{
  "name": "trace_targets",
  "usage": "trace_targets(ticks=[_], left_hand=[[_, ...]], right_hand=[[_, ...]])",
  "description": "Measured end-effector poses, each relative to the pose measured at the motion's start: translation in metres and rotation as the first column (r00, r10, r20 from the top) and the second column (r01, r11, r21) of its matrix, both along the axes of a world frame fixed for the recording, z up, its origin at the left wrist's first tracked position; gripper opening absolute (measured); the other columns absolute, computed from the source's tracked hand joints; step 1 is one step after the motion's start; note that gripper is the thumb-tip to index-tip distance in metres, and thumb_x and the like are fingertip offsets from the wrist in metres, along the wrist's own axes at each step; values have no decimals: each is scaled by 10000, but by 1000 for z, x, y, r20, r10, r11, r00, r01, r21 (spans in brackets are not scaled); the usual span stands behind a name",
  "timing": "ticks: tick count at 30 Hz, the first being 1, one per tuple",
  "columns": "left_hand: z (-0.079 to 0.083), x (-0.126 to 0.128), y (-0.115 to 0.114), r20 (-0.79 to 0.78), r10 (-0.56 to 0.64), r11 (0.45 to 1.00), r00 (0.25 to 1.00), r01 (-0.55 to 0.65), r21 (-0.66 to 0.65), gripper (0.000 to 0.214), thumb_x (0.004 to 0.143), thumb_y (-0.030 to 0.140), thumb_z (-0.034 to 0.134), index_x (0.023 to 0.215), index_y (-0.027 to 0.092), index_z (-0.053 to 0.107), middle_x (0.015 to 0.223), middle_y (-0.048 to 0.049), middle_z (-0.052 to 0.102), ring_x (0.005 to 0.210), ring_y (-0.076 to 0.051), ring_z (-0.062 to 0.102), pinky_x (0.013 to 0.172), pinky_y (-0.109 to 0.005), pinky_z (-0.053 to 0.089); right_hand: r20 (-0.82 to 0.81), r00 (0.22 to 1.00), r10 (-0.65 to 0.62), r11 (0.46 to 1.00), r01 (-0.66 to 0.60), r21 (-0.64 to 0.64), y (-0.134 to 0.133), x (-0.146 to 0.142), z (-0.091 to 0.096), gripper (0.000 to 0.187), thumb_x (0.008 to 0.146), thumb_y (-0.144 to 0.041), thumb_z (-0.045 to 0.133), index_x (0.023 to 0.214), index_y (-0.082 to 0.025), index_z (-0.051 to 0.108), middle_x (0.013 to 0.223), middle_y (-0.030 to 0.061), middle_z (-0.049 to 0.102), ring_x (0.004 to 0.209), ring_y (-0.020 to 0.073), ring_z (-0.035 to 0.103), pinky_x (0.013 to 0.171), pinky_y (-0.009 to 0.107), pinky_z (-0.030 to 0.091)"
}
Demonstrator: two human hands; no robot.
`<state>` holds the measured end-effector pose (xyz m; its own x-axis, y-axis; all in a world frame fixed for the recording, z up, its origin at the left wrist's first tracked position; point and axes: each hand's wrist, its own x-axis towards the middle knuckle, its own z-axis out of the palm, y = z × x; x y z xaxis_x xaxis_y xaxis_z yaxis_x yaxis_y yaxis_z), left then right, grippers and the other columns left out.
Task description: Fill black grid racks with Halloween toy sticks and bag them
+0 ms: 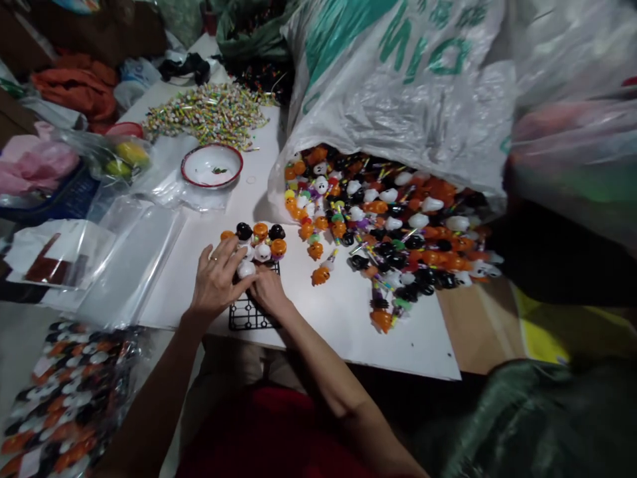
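My left hand [215, 277] bends over a small group of toy-topped sticks, its thumb and forefinger around a white ghost-like top [246, 269]. Beside it, my right hand [269, 290] is closed low against the same group; its fingertips and whatever they hold are hidden. Both hands are over a black plastic grid [243, 313], whose near part shows below them. Past the fingers, black tops [277, 231], orange pumpkin tops [279, 248] and another white top [262, 251] stand close together in rows.
Right of the hands, a large white sack [398, 99] spills a heap of similar toys [398, 232]. A red-rimmed bowl [212, 166] and a pile of small colourful sticks [209, 113] lie beyond. Clear plastic bags [129, 259] are at left; bagged toys [64, 398] sit lower left.
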<state>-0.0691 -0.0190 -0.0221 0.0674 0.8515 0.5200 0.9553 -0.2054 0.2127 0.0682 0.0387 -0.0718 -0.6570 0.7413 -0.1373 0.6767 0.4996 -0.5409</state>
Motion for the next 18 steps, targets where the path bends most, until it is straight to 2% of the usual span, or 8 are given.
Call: trace_targets(ticks=[3,5,9,12,14,18], left_hand=[[-6,18,-8,4,-9,1000,1000,9,7,473,907,389,622,1321,168,570,1387,-188,586,1286,-330,554,1076,-513,408],[-9,31,-12,15,-3,999,1000,3,34,480,903,381,630,1326,162,566,1381,-191,588,1272,-327,567,1066,-499,429],[-6,43,-12,55,-12,999,998,10,42,510,886,398,658,1315,140,561,1360,-203,596,1262,-320,574,1055,-487,461],[-1,37,-12,147,-6,998,989,-3,58,587,858,448,683,1337,144,534,1360,-196,591,1274,-306,562,1070,-481,467],[0,31,-14,239,39,996,970,-57,69,569,871,459,653,1340,163,527,1368,-180,580,1296,-294,541,1088,-487,460],[-12,26,-27,399,168,978,901,-203,48,472,903,427,570,1304,178,551,1414,-179,520,1331,-304,499,1064,-509,475]], right_hand=[[-190,982,17,1000,-20,-12,-7,35,-9,218,987,-236,468,1098,-151,634,1065,113,678,933,197,646,835,286,501],[-330,943,39,997,-59,-52,-4,62,-11,206,985,-258,502,1115,-160,630,1028,89,678,931,181,639,839,279,501],[-428,900,82,990,-122,-66,12,93,-5,219,969,-270,545,1152,-186,631,1042,77,682,959,186,643,864,305,502],[-392,915,98,992,-121,-33,15,88,-1,230,974,-265,528,1171,-196,625,1076,83,677,985,196,645,868,310,502],[-293,954,65,998,-68,0,8,78,-1,238,976,-263,518,1177,-186,619,1087,93,669,997,207,641,848,300,500],[-76,996,-49,995,56,86,-8,58,-2,220,960,-238,517,1133,-166,632,1067,107,672,988,228,634,836,298,474]])
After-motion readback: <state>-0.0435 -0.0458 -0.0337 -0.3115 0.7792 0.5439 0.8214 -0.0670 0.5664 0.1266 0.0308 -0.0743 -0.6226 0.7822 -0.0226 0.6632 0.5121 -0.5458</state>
